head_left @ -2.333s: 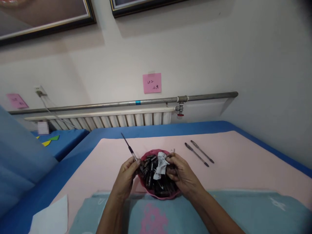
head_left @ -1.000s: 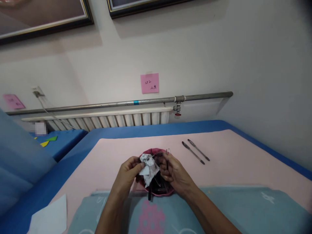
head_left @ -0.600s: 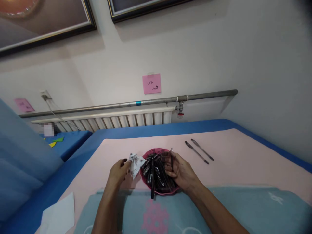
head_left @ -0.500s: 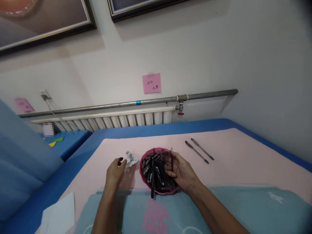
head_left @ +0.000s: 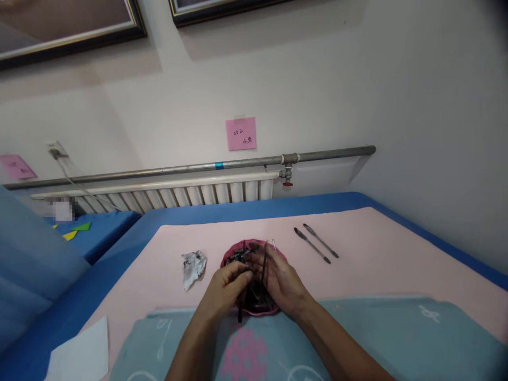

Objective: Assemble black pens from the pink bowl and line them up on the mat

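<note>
A pink basket [head_left: 254,314] full of black pens and pen parts [head_left: 257,300] stands at the front of the pink surface. Over its right side, my right hand [head_left: 286,286] is closed around a thin black pen [head_left: 264,260], held nearly upright, its finger pads stained dark. A clear tip [head_left: 273,243] shows behind these fingers. My left hand [head_left: 226,286] reaches over the basket's left side, thumb and fingers pinched together close to the right fingers. Whatever the pinch holds is hidden. Left of the basket lies a crumpled, dark-smudged white tissue [head_left: 194,269].
Two pens [head_left: 313,245] [head_left: 321,241] lie side by side at the right. A folded white sheet [head_left: 81,350] rests at the front left. A teal cloth [head_left: 357,333] covers the near edge. Behind the table are a radiator [head_left: 198,196] and a pipe [head_left: 159,173].
My left hand has moved right, from beside the tissue to the basket, and its fingers have closed. The right hand still holds the pen, now nearer the left hand. The view has shifted slightly.
</note>
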{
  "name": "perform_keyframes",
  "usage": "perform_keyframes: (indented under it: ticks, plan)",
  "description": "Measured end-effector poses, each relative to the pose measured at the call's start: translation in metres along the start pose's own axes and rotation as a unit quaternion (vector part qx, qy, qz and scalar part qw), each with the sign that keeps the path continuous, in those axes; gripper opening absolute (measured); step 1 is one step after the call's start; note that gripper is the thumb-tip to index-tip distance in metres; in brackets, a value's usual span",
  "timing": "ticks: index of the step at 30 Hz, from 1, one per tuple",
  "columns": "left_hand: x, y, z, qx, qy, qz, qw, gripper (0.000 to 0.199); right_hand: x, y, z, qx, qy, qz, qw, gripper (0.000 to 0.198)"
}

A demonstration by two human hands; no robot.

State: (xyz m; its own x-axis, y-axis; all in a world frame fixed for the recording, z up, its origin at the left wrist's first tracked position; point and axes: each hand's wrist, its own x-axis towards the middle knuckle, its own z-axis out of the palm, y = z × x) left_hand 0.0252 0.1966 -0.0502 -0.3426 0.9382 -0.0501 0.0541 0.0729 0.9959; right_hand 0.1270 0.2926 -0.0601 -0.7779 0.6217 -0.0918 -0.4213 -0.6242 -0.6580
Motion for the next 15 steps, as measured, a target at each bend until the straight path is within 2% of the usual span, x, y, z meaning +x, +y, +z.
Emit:
perform_keyframes:
  ticks: [5,12,15]
  plan:
    - [0.001,-0.006,0.007,-0.041,-0.06,-0.03,0.997,0.027,-0.002,0.005,0.007,-0.005,0.004,-0.009,1.0,0.032]
    - [0.0,-0.004,0.01,-0.054,-0.061,-0.023,0.996,0.022,0.001,0.011,0.002,-0.036,-0.009,-0.019,0.999,0.039]
    - [-0.002,0.001,0.004,-0.037,-0.045,-0.043,0.997,0.022,0.002,0.009,0.001,-0.068,-0.018,-0.039,0.997,0.042]
